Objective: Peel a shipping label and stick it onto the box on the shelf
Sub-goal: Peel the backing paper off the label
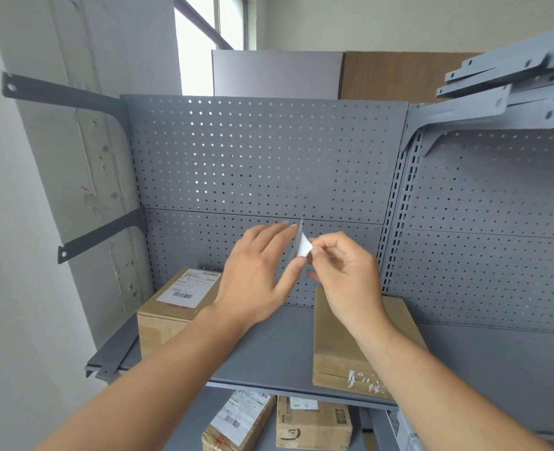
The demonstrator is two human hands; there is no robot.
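Shipping label (302, 245) pinched between left hand (256, 275) and right hand (344, 278).

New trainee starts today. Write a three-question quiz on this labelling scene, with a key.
1. True or false: the left box already has a label on top.
2. The right hand pinches: A) tape B) the label's corner C) a box flap.
3. Fill in: the right box's top is ____ of any label.

Key: 1 true; 2 B; 3 bare.
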